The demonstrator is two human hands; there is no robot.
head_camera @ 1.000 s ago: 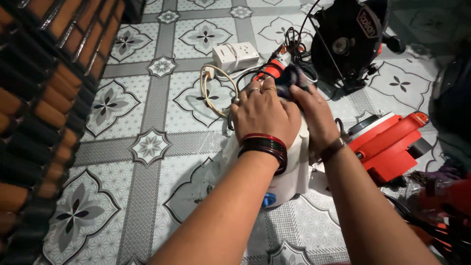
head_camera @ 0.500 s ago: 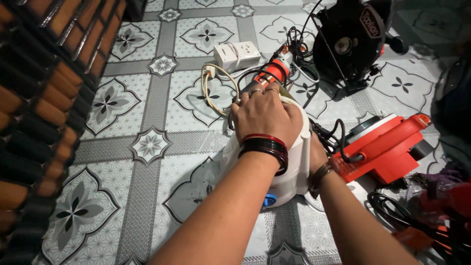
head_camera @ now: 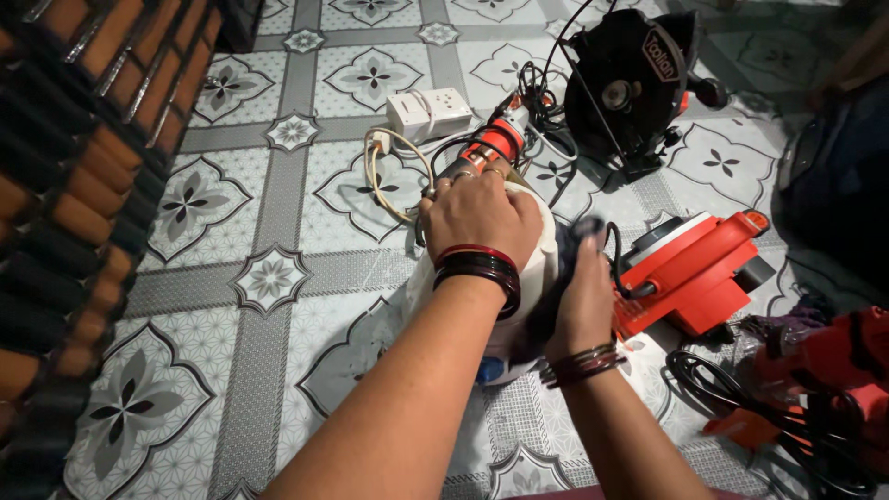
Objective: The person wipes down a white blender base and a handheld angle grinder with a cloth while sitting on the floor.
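**Two hands on a white appliance amid power tools on a tiled floor**

The left hand point(head_camera: 477, 215) lies palm down on top of a white appliance body point(head_camera: 542, 268) that stands on the patterned floor tiles point(head_camera: 269, 278), near the middle of the view. Its fingers are spread narrowly and curl over the far upper edge, pressing on the casing; rings show on two fingers, and red and black bangles point(head_camera: 474, 268) circle the wrist. The right hand point(head_camera: 583, 296) is against the appliance's right side, its fingers closed around a dark cloth point(head_camera: 569, 243) held to the white wall. Thin bracelets sit on that wrist. A small blue part point(head_camera: 491, 370) shows at the appliance's base, between the two forearms.

Just beyond the left hand's fingertips lies an orange-and-black hand tool point(head_camera: 491, 146) with a tangle of black cords. A white extension socket box point(head_camera: 428, 112) with a coiled cream cable point(head_camera: 389, 176) rests farther back. A black round-bodied machine point(head_camera: 630, 79) stands at the upper right. A red power tool point(head_camera: 699, 268) lies just right of the right hand, and another red tool point(head_camera: 820, 380) with black cable sits at the right edge.
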